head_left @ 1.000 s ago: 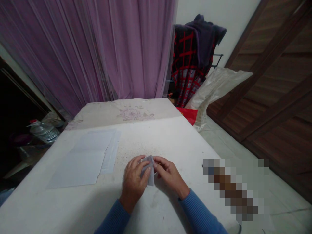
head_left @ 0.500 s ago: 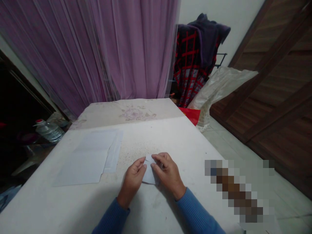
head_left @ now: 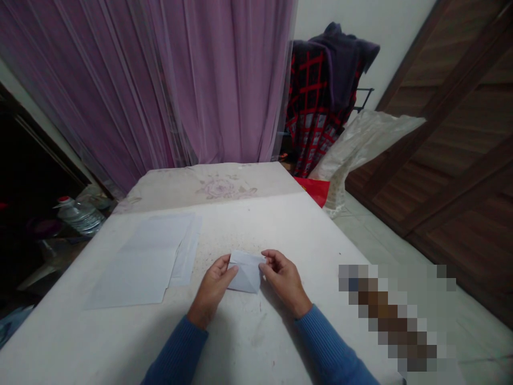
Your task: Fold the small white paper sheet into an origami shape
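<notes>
1 small folded paper [head_left: 244, 277] between left hand [head_left: 212, 289] and right hand [head_left: 286, 280], opposite edges in fingertip pinches.

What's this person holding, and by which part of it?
A small folded paper: left fingers on its left edge, right fingers on its right edge.

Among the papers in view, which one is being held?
The small folded paper, held at opposite edges by the left hand and the right hand; the larger sheets lie flat on the table to its left, untouched.
</notes>
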Motion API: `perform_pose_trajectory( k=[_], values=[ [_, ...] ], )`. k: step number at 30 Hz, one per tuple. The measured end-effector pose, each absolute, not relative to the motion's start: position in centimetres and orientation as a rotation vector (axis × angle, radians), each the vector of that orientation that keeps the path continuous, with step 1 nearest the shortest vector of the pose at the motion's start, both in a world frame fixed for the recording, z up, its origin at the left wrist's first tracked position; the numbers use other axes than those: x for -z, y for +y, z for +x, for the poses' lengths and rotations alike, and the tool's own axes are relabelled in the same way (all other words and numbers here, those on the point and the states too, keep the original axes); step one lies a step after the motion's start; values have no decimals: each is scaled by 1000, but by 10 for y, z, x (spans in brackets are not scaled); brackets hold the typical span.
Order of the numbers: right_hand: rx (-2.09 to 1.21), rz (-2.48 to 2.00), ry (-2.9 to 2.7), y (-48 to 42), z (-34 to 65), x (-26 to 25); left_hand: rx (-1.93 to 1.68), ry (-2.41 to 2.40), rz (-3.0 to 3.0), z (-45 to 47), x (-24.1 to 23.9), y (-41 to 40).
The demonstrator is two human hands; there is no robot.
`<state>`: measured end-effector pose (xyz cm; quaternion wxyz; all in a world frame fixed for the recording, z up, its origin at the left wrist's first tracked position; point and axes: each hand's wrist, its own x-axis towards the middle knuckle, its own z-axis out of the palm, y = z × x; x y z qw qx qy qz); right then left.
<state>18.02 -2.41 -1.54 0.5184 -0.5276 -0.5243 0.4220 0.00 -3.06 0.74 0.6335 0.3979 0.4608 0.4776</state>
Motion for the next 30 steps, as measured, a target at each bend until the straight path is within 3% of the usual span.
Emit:
perform_pose_trajectory(
  k=[5, 15, 30],
  values=[
    [-878, -1254, -1321, -25, 178, 4, -1132, 1062, 930, 2, -7, -23],
    [-1066, -1198, -1285, -9, 176, 8, -1177, 995, 778, 11, -7, -13],
    [-1291, -1087, -899, 52, 184, 7, -1162, 1349, 931, 20, -6, 27]
  ],
)
